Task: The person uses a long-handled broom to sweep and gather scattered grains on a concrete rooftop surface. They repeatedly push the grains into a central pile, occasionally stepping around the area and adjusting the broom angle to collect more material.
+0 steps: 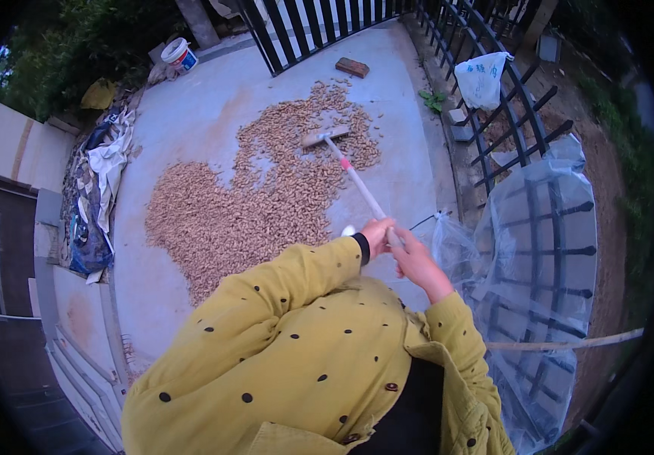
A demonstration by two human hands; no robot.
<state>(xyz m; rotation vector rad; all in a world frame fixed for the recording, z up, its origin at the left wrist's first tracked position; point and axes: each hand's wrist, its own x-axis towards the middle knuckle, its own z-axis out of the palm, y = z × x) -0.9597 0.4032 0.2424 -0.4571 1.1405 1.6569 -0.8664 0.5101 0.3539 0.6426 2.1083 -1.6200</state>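
Note:
Both my hands are closed around the pale handle [368,192] of a long-handled rake or spreader. My left hand [376,234], with a black band at the wrist, grips it a little farther along the shaft. Close behind it, my right hand [419,263] holds the upper end. The tool's flat head [325,136] rests on a wide layer of what look like unshelled peanuts [253,213]. The layer is dense at the left and thinner around the head, where bits of concrete show through. A red band [345,163] circles the shaft near the head.
A brick [352,67] lies on the concrete floor [202,119] beyond the peanuts. A black metal gate [315,25] and fence [523,108] bound the far and right sides. Clear plastic sheeting [537,239] drapes the fence. A bucket [179,55] and heaped sacks [102,170] stand left.

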